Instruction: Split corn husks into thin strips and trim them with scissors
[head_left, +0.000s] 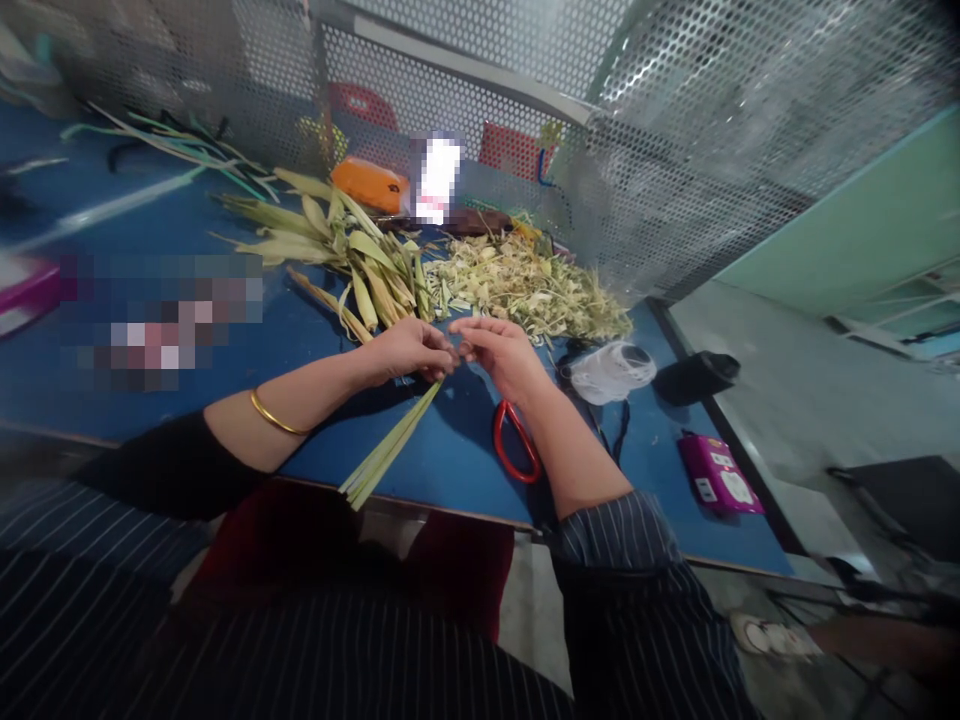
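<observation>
Pale green strips (391, 443), narrow and flat, hang from our left hand (415, 350), fingers pinched on their upper end, free ends fanning toward the lower centre of the frame, over the near edge of the blue desk (450, 440). Our right hand (501, 352) just beside it, fingers curled, tips near the left's; whether they grip anything, we cannot tell. Red-handled scissors (516, 443) below our right wrist. Long husks (367, 270) beyond our left hand, a heap of shredded husk (529, 285) upper centre. White twine roll (611, 372) right of our right hand, black roll (697, 378) beside it.
</observation>
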